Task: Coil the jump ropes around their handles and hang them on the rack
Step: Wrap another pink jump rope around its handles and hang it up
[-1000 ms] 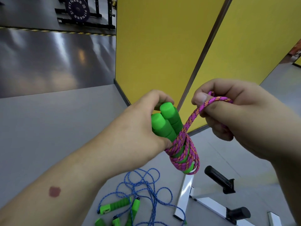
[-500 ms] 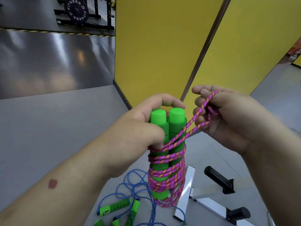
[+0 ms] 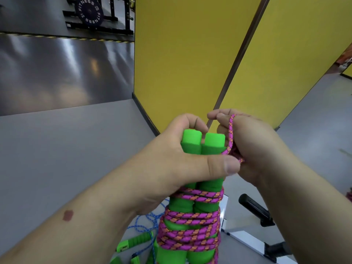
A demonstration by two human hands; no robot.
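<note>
Upright, the green handles sit gripped in the left hand, thumb across them; just right of the handles, the right hand fingers pinch the pink rope.

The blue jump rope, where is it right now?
In the head view, the blue jump rope lies loose on the grey floor at the bottom, below the left hand and behind the pink-wrapped green handles.

yellow partition panels 12–2 o'clock | weight plate on black rack 11 o'clock | grey floor 9 o'clock
</note>
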